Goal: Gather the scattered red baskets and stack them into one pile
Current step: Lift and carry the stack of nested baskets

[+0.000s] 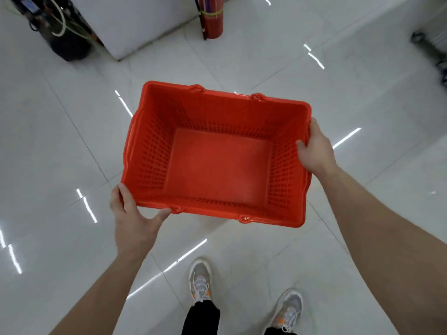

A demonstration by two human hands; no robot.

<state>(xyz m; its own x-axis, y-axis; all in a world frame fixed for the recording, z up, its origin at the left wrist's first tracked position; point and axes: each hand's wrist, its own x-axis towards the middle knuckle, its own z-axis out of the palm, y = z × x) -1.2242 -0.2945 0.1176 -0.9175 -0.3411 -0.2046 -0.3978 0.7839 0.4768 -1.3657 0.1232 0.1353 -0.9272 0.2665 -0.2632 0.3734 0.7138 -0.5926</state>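
One red basket (215, 165) with perforated walls and nothing inside is held upright above the white tiled floor, in the middle of the head view. My left hand (131, 213) grips its near left corner, thumb along the rim. My right hand (314, 147) grips the right rim, thumb hooked inside the wall and fingers hidden outside. No other red basket is in view.
A white cabinet (135, 22) stands at the top left beside a black machine with hoses (60, 27). A red rolled cylinder (212, 18) leans at top centre. A dark wheeled object (433, 44) sits at the top right. My two shoes (200, 281) are below the basket.
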